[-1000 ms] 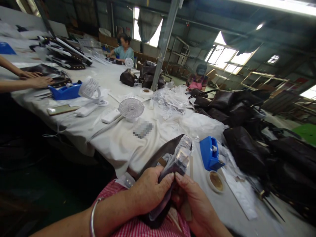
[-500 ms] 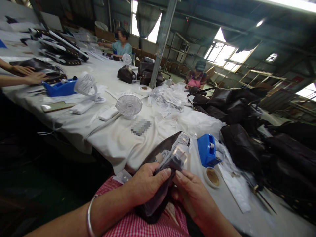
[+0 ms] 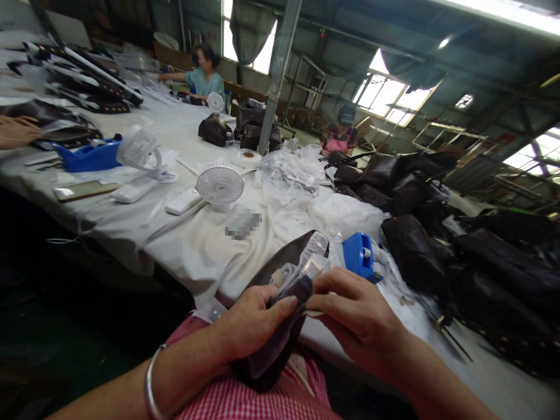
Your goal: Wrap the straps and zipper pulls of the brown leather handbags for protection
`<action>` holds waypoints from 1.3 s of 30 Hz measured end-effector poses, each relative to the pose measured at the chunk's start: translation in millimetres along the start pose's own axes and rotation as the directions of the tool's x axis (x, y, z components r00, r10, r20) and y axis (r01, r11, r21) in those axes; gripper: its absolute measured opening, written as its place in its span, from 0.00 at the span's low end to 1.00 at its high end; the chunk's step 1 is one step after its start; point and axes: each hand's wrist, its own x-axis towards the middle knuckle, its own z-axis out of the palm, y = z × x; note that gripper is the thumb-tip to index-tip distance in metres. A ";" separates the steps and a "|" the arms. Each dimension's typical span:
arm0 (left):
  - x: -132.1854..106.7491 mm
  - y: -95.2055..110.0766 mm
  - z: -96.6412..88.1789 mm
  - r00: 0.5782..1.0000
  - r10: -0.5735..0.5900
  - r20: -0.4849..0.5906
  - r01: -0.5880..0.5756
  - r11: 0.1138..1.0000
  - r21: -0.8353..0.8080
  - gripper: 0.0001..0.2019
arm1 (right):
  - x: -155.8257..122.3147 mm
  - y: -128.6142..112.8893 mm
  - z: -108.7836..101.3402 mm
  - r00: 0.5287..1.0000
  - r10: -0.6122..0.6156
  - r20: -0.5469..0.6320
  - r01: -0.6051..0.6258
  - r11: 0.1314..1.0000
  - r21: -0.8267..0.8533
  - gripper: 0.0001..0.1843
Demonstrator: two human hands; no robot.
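A dark brown leather-like bag (image 3: pixel 280 259) lies tilted across my lap and the table edge. Clear plastic and pale wrapping (image 3: pixel 312 251) cover its upper part, with a shiny metal piece showing through. My left hand (image 3: pixel 258 321) is closed round the near side, its thumb pressed on top of the wrapped dark part. At the right edge of the bag, the fingers of my right hand (image 3: pixel 354 306) are pinched together. A thin pale piece (image 3: pixel 313 314) shows under those fingertips; its kind I cannot make out.
A blue tape dispenser (image 3: pixel 359 256) stands just beyond my right hand. White fans (image 3: pixel 220 185) and a second blue dispenser (image 3: pixel 87 156) are to the left. Dark bags (image 3: pixel 413 245) pile up at the right. Other people sit farther back; a co-worker's hand (image 3: pixel 17 131) is at far left.
My right hand has moved up along the bag's right edge and turned over, its back now facing up. My left hand keeps its hold. The view has shifted slightly right.
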 end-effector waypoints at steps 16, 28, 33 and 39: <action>-10.5 3.6 -7.1 0.953 0.301 0.042 -0.299 0.904 0.307 0.10 | 35.9 14.5 21.6 0.967 0.176 0.183 -0.206 0.966 0.159 0.11; 1.1 3.6 2.1 0.964 0.265 -0.010 -0.258 0.946 0.197 0.14 | 33.8 18.8 4.0 0.905 0.305 0.296 -0.380 0.893 0.240 0.11; -0.7 5.3 3.5 0.955 0.297 0.016 -0.294 0.936 0.191 0.12 | 50.3 16.9 -7.5 0.909 0.109 0.402 -0.140 0.989 0.051 0.06; -0.2 3.8 2.9 0.965 0.263 0.009 -0.256 0.929 0.268 0.12 | 64.1 18.1 -8.5 0.849 0.085 0.522 -0.070 0.996 -0.048 0.03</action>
